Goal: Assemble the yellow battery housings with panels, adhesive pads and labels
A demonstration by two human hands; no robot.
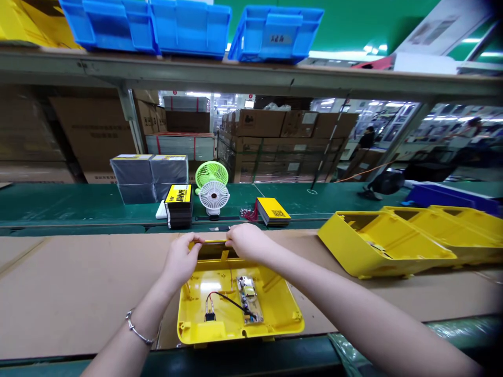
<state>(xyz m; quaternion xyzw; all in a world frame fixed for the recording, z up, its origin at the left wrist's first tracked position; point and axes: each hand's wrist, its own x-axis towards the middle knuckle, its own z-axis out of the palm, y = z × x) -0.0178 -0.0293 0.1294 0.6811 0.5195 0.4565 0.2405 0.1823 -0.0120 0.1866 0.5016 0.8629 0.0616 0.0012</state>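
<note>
In front of me on the cardboard lies a yellow plastic housing (196, 329), its open side up. A small circuit board (249, 299) sits inside it, joined by red and black wires to a black socket (210, 316) near the front wall. My left hand (184, 257) is closed, thumb and fingers pinching the left part of the housing's far rim. At the right part of that rim my right hand (245, 242) is closed too, its fingertips turned away and partly hidden. A dark strip shows along the far wall between the hands.
More yellow housings (353, 248) stand in a row at right. Behind the cardboard are a white fan (214, 196), a green fan (211, 172), a stack of black-and-yellow boxes (179, 207) and a yellow-topped stack (274, 210). Blue bins (277, 34) line the overhead shelf.
</note>
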